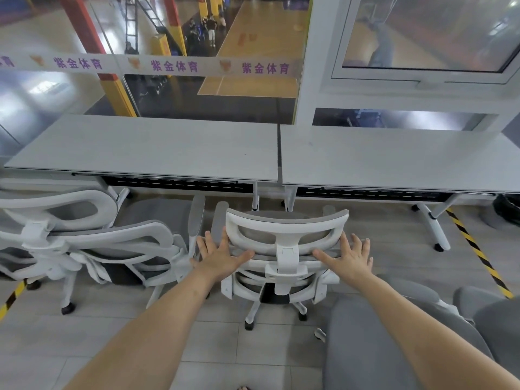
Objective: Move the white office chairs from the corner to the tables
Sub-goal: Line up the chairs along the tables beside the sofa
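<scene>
A white office chair (285, 229) with grey mesh stands facing two grey tables, near the gap between the left table (146, 147) and the right table (399, 159). My left hand (221, 256) lies with spread, straight fingers at the left side of the chair's headrest and backrest top. My right hand (350, 256) lies the same way at the right side. Whether the palms touch the frame I cannot tell. Two more white chairs (107, 249) stand close together at the left table.
A grey cushioned seat (394, 339) sits at lower right, close to my right arm. Yellow-black tape (478, 254) marks the floor at right and far left. Behind the tables are a glass wall and a white window frame (422, 77). Table legs on casters (436, 229) stand under the right table.
</scene>
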